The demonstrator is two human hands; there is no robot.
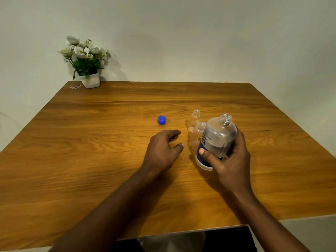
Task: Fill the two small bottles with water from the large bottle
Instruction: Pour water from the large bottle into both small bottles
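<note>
Fingers and thumb of the right hand are wrapped round the large bottle, which is tilted, its mouth open. Nothing is held by the left hand, its fingers loosely bent. Just behind the large bottle stand the near small bottle and the far small bottle. One should be steadied and water poured slowly into its narrow neck. Both look clear, open and empty.

Left hand palm down, fingers loosely curled, thumb out, holding nothing, right hand gripping the large bottle, thumb across its front, both forearms bare
</note>
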